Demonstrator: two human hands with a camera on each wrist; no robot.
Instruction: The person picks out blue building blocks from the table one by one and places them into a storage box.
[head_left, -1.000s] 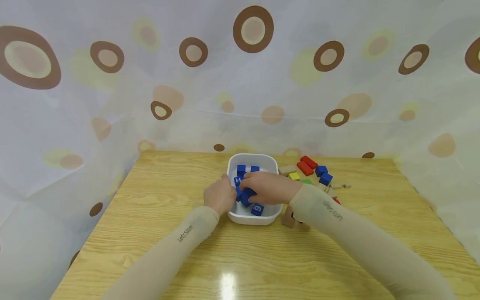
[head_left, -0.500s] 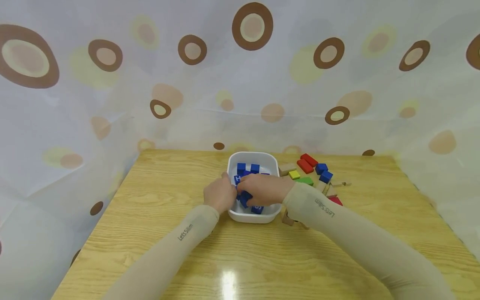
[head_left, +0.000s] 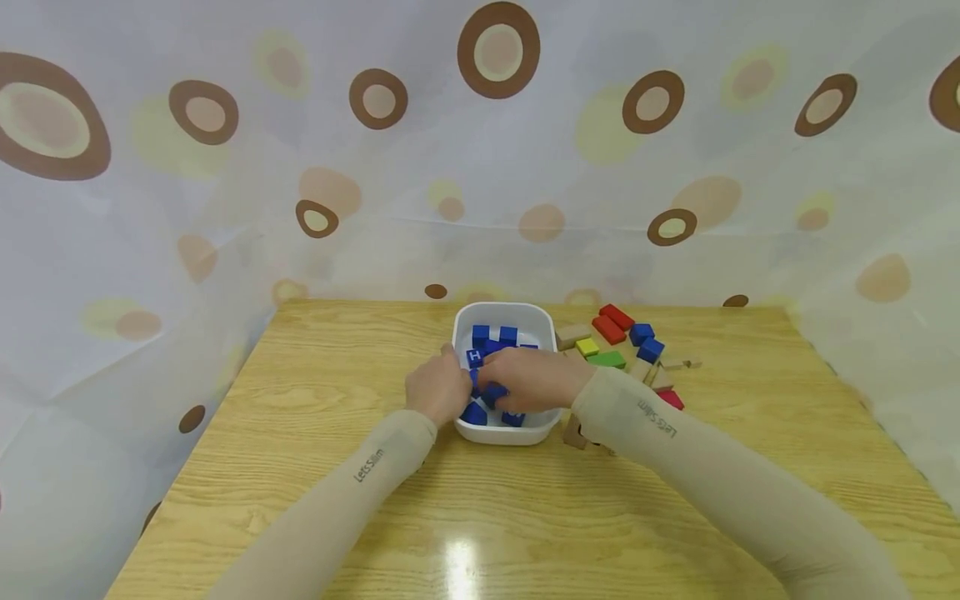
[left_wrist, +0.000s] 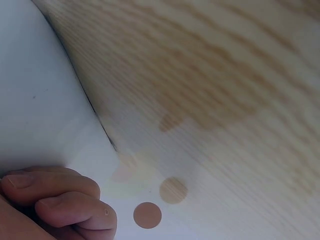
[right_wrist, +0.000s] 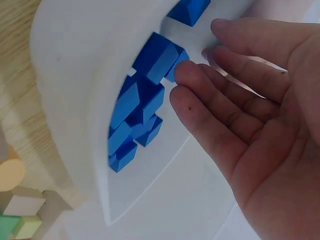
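Note:
A white plastic tub (head_left: 506,435) stands on the table with several blue blocks (head_left: 481,336) in it, some bearing white characters. My left hand (head_left: 438,387) grips the tub's left wall in the head view; in the left wrist view its curled fingers (left_wrist: 75,207) lie by the tub's outer side. Inside the tub, my right hand (head_left: 532,379) is over the blocks. The right wrist view shows its fingers (right_wrist: 212,120) loosely bent, with no block between them. A blue block (head_left: 474,413) lies in the near left corner, and a marked one (head_left: 513,418) lies near the front wall.
Right of the tub lie loose blocks: red ones (head_left: 608,328), a yellow one (head_left: 587,347), a green one (head_left: 607,359), blue ones (head_left: 650,349) and plain wooden ones (head_left: 574,434). A patterned sheet (head_left: 420,183) hangs behind the wooden table (head_left: 337,358).
A blue block has shifted toward the tub's near left corner, away from under my right hand. My right hand has moved slightly within the tub. The left hand keeps its place.

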